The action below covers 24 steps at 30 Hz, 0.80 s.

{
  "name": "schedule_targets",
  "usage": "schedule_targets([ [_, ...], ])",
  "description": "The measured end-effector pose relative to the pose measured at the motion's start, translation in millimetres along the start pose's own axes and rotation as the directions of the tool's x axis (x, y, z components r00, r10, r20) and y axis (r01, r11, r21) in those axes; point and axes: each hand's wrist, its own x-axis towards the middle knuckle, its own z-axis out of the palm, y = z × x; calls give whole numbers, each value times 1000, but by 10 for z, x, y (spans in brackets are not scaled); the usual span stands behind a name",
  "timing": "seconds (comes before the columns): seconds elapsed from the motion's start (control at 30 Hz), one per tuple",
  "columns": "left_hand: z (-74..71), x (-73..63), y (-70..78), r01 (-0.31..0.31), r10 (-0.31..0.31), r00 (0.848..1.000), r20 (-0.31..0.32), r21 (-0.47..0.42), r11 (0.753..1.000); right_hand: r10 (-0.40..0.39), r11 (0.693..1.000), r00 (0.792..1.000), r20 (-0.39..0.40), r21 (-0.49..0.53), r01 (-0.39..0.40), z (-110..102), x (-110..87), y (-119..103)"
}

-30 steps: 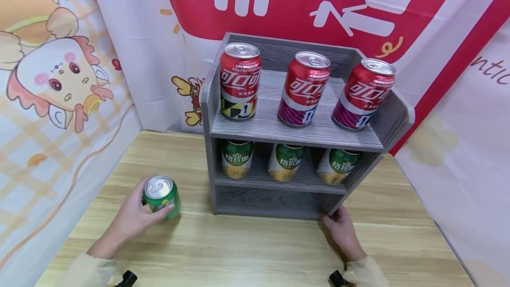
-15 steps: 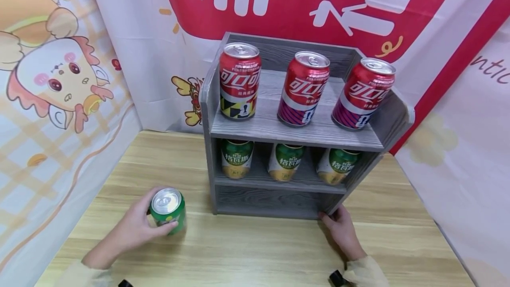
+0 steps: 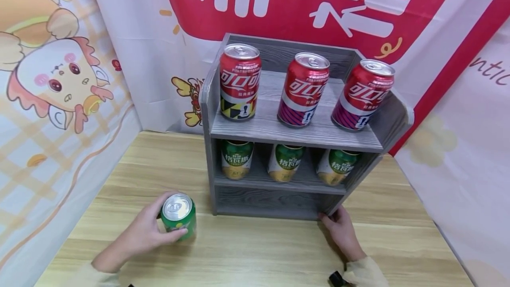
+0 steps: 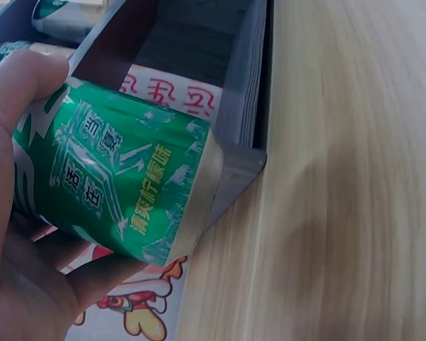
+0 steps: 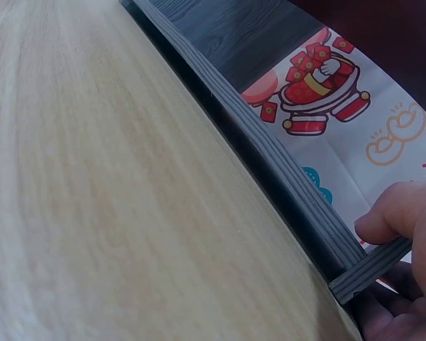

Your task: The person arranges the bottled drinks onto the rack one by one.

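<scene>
Grey wood-grain boards make up the shelf unit (image 3: pixel 296 134), boxy, two tiers, stood on a pale laminate table (image 3: pixel 255 251) with streaky grain. A green can (image 3: pixel 179 215), glossy printed aluminium with a silver lid, is gripped by the left hand (image 3: pixel 145 234): fingers and thumb are curled round its side, palm against the wall of the can. In the left wrist view the can (image 4: pixel 113 181) is seen tilted, its base rim just beside the shelf's lower front corner, not clearly touching. The can is held just above or on the table, left of the shelf; which cannot be told.

The right hand (image 3: pixel 342 231) is placed at the shelf's lower right front corner. In the right wrist view its thumb (image 5: pixel 394 217) is pressed on the board edge, with fingers curled under and behind it, so the corner is pinched.

Beyond both hands, three red cans (image 3: pixel 304 88) are stood upright on the upper tier, and three green-and-gold cans (image 3: pixel 285 162) on the lower tier. Printed fabric banners (image 3: pixel 67 79) are hung behind and to both sides.
</scene>
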Motion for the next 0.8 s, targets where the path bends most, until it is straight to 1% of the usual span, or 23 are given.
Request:
schedule_targets([
  [0.17, 82, 14, 23, 62, -62, 998, -1, -18, 998, 18, 1000, 1000, 1, -18, -18, -7, 6, -5],
  [0.27, 140, 15, 43, 90, -90, 996, 0, -14, 996, 23, 999, 1000, 3, -33, -23, -6, 8, -4],
  [0.43, 230, 39, 79, 132, -132, 991, 0, -11, 991, 13, 999, 1000, 0, -50, -13, -14, 3, 4],
  [0.57, 289, 71, 129, 149, -149, 989, -6, -18, 989, 3, 999, 1000, -7, -44, -4, -19, 6, 5],
  [0.8, 408, 77, 204, 177, -179, 983, -45, -48, 983, -12, 1000, 1000, -8, 3, 12, 3, -6, 4],
])
